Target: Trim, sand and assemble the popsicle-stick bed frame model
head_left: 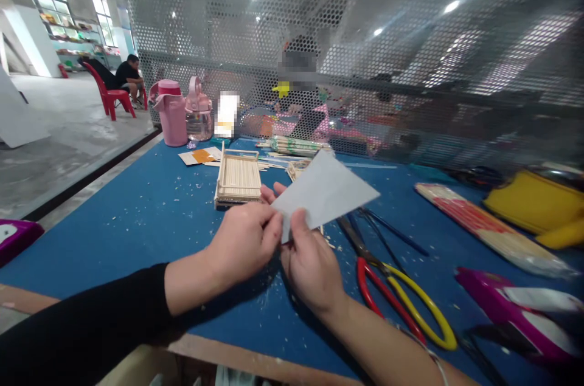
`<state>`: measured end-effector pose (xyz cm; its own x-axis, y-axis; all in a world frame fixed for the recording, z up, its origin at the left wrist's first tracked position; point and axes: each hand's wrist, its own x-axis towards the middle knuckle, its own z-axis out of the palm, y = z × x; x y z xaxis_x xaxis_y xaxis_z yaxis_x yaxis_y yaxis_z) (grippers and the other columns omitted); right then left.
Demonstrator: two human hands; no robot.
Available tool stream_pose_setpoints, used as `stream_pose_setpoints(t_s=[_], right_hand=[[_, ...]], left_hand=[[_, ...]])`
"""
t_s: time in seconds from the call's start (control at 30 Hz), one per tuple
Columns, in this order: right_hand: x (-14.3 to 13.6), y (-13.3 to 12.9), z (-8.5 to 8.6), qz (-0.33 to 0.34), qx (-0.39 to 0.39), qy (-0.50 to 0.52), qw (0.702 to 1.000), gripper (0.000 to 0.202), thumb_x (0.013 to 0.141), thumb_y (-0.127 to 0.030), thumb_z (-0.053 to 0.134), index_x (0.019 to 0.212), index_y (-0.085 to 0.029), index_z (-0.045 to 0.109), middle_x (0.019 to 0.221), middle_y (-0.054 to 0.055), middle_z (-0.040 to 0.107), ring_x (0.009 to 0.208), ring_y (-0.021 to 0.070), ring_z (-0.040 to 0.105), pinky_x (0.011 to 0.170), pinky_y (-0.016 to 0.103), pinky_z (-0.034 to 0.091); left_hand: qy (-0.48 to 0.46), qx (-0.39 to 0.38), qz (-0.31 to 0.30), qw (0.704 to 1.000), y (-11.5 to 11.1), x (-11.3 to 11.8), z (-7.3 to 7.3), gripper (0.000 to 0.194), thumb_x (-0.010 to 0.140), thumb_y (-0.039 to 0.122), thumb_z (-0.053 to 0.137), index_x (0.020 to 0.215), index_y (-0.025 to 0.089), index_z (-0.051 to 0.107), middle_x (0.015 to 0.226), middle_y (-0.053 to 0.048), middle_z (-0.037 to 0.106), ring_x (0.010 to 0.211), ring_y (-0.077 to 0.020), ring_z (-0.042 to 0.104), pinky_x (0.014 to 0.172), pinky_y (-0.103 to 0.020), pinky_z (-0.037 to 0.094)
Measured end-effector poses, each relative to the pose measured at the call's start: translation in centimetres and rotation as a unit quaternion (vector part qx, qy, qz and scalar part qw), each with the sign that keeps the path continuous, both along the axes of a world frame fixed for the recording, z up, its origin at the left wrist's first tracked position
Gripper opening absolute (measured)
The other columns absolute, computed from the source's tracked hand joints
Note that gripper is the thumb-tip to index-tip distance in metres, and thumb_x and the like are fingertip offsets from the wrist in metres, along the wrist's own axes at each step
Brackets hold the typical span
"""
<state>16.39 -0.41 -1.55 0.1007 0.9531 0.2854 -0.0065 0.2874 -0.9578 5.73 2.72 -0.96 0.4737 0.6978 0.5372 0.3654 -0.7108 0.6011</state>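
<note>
Both of my hands grip a pale grey sheet of sandpaper or card [326, 188] by its near left corner, above the table. My left hand [244, 237] pinches its left edge between thumb and fingers. With its thumb on top, my right hand [312, 267] clasps the lower edge, its fingers underneath. Behind the left hand stands a small wooden model bed made of sticks [239, 176]. Scissors [378, 267] with one red and one yellow handle lie open to the right of my right hand.
The blue tabletop [137, 222] carries scattered shavings. A pink flask [171, 115] and a clear bottle [199, 118] stand at the back left. On the right lie a bag of sticks [488, 225], a yellow item [538, 200] and a purple tool [520, 313]. A perforated metal screen [356, 58] rises behind.
</note>
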Motion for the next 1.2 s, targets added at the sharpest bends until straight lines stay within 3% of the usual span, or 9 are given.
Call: stream_pose_setpoints(t_s=[0.17,0.3,0.4,0.63,0.77,0.87,0.97,1.2], right_hand=[[-0.24,-0.26,0.15,-0.022,-0.001,-0.018,1.0,0.071,0.082,-0.069,0.035,0.134,-0.022,0.047,0.141,0.007,0.046,0.133,0.0205,0.037,0.115,0.04,0.021],[-0.25,-0.19,-0.11,-0.034,0.003,-0.05,0.998,0.07,0.083,-0.069,0.034,0.134,-0.022,0.047,0.141,0.006,0.046,0.136,0.0194,0.031,0.116,0.039,0.018],[-0.19,-0.12,-0.36,-0.037,0.0,-0.039,0.999,0.066,0.085,-0.066,0.034,0.132,-0.022,0.049,0.139,0.005,0.048,0.136,0.0195,0.031,0.116,0.038,0.018],[-0.11,-0.28,-0.06,-0.041,-0.002,-0.068,0.997,0.067,0.084,-0.068,0.032,0.131,-0.024,0.05,0.138,0.004,0.05,0.137,0.0194,0.028,0.117,0.038,0.013],[-0.14,-0.34,0.28,-0.031,-0.003,-0.064,0.997,0.07,0.083,-0.07,0.031,0.133,-0.024,0.047,0.139,0.005,0.048,0.137,0.0186,0.028,0.116,0.038,0.017],[-0.17,-0.36,0.42,-0.024,-0.002,-0.045,0.999,0.07,0.083,-0.068,0.032,0.135,-0.023,0.045,0.14,0.005,0.047,0.137,0.0186,0.029,0.116,0.038,0.019],[-0.24,-0.4,0.47,-0.024,-0.005,-0.034,0.999,0.071,0.082,-0.069,0.034,0.135,-0.023,0.045,0.139,0.006,0.048,0.136,0.0195,0.03,0.116,0.038,0.02],[-0.32,-0.42,0.44,-0.025,0.002,-0.047,0.999,0.07,0.083,-0.07,0.031,0.134,-0.025,0.046,0.137,0.004,0.051,0.135,0.0192,0.032,0.114,0.037,0.025]], left_hand=[[0.036,0.026,-0.014,0.999,0.22,0.01,-0.09,0.028,0.086,0.02,0.043,0.067,0.014,0.062,0.068,-0.008,0.066,0.059,-0.0141,0.054,0.059,-0.025,0.039],[0.022,-0.003,0.027,0.999,0.31,-0.04,0.21,0.028,0.086,0.019,0.042,0.066,0.014,0.061,0.064,-0.006,0.064,0.056,-0.0132,0.052,0.057,-0.025,0.037],[0.023,-0.005,-0.028,0.999,0.21,0.03,0.23,0.027,0.085,0.019,0.044,0.063,0.015,0.06,0.062,-0.005,0.063,0.053,-0.0118,0.048,0.054,-0.024,0.035],[0.016,-0.02,-0.026,0.999,0.32,-0.01,0.1,0.029,0.086,0.02,0.043,0.063,0.015,0.06,0.063,-0.004,0.062,0.055,-0.0116,0.048,0.055,-0.024,0.035],[0.018,-0.004,0.005,1.0,0.46,-0.12,0.23,0.031,0.086,0.021,0.042,0.061,0.015,0.059,0.061,-0.004,0.062,0.055,-0.0119,0.048,0.055,-0.024,0.034],[0.028,0.002,-0.016,0.999,0.36,-0.07,0.29,0.029,0.086,0.021,0.042,0.064,0.015,0.06,0.065,-0.006,0.064,0.057,-0.0127,0.05,0.056,-0.024,0.035],[0.026,0.002,0.008,1.0,0.18,-0.06,0.31,0.03,0.087,0.021,0.042,0.063,0.015,0.059,0.064,-0.005,0.063,0.057,-0.0129,0.05,0.057,-0.025,0.036],[0.031,0.018,0.0,0.999,-0.1,-0.11,0.34,0.03,0.087,0.021,0.042,0.063,0.015,0.059,0.065,-0.005,0.064,0.058,-0.0132,0.052,0.057,-0.024,0.038]])
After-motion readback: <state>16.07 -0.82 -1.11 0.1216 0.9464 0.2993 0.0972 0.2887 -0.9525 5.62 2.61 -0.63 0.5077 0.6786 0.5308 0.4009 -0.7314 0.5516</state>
